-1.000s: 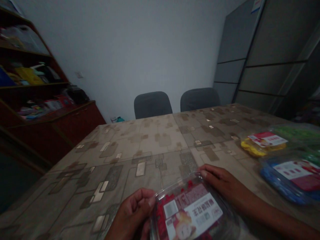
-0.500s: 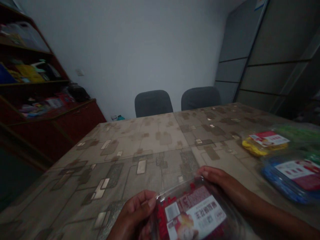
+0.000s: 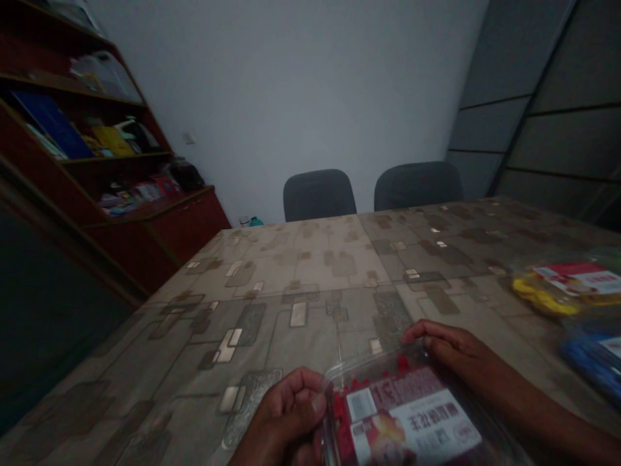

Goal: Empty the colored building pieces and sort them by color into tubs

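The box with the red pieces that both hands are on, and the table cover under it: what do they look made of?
The clear lidded box of red pieces looks like thin glossy transparent plastic: the contents show through, and a printed paper label sits on top. The patterned beige table cover seems a smooth vinyl or glass-topped sheet, since it gives soft reflections; which one is unclear.

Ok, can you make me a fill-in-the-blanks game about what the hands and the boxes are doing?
1. Both hands, left and right, hold a clear box full of ____ pieces.
2. The box beside the blue box at the table's right edge holds ____ pieces.
3. Behind the table stand ____ chairs.
4. The shelf stands on the ____ side of the room.

Missing words: red; yellow; two; left
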`<state>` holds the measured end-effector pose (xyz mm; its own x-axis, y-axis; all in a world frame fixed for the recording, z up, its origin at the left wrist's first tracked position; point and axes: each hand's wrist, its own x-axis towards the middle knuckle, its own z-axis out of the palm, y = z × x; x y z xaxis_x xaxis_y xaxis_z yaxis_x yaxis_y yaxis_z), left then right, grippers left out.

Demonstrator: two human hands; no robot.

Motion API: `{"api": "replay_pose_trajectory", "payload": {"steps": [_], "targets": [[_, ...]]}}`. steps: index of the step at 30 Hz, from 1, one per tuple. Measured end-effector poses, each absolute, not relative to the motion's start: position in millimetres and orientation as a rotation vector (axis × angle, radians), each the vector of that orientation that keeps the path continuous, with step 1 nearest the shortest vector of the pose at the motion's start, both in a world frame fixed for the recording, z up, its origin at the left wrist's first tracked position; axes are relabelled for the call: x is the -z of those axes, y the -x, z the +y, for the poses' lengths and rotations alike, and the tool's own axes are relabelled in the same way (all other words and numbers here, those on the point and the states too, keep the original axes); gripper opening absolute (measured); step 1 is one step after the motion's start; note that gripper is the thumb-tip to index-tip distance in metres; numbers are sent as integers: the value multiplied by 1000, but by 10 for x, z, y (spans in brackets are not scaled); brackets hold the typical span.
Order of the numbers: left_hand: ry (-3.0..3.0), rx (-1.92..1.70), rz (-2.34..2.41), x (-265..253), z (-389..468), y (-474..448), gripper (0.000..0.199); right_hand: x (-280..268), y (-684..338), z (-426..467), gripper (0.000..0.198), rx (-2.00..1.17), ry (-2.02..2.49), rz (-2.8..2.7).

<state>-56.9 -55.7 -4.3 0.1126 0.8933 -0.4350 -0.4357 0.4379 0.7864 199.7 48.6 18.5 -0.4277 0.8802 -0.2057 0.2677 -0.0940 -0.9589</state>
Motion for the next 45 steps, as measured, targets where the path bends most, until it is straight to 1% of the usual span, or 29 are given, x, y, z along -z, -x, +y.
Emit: {"api": "replay_pose_trajectory", "payload": {"steps": [6, 11, 14, 17, 21, 26, 28, 32, 36, 40, 45], "targets": [[-498, -1083, 978, 79, -578, 551, 38, -180, -1959, 517, 49, -1673, 1246, -1670], [-434, -1049, 935, 86, -568, 570, 29, -180, -1969, 497, 53, -1641, 1260, -1666], [-402, -1031, 931, 48, -567, 576, 25, -197, -1986, 494, 53, -1679, 1244, -1684], [-432, -1031, 951, 1, -562, 565, 26, -199, -1998, 501, 52, -1691, 1228, -1687], [-526, -1043, 1006, -31, -508, 521, 35, -177, -1996, 512, 53, -1667, 1231, -1678], [-556, -1052, 1072, -16, -437, 456, 25, -195, -1982, 506, 56, -1616, 1255, -1693], [-523, -1067, 1047, 7, -441, 442, 28, -217, -1981, 495, 55, -1599, 1254, -1700], [-507, -1081, 992, 63, -480, 422, 40, -236, -1989, 476, 53, -1605, 1224, -1715], [-461, -1122, 886, 113, -498, 382, 34, -193, -2009, 479, 54, -1628, 1235, -1676], [-504, -1148, 942, 153, -495, 358, 36, -159, -2032, 485, 52, -1632, 1246, -1652], [-585, -1163, 1062, 114, -548, 408, 53, -174, -2052, 477, 47, -1578, 1231, -1708]]}}
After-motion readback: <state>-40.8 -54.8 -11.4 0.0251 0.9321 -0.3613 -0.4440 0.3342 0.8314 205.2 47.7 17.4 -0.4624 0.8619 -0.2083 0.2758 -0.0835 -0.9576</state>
